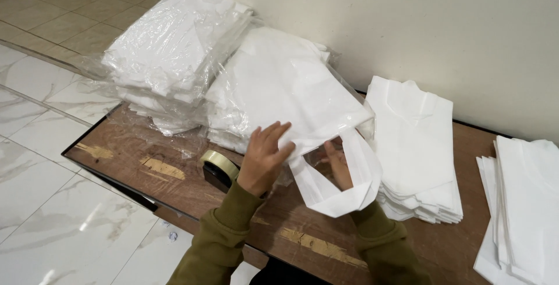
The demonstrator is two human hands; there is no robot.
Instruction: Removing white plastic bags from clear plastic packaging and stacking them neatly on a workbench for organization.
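A white bag [335, 189] with a handle cutout is half pulled out of a clear plastic-wrapped pack of white bags [279, 87] in the middle of the wooden table. My left hand [263, 157] rests flat with fingers spread on the pack's front edge. Partly hidden by the bag's handle loop, my right hand [339, 165] reaches inside or under it with fingers on the bag. Both arms wear olive green sleeves.
A second plastic-wrapped pack [169, 52] sits at the table's [174, 189] back left. A tape roll [220, 165] lies by my left hand. Loose white bag stacks lie to the right [416, 145] and at the far right edge [524, 203]. A wall runs behind; tiled floor lies left.
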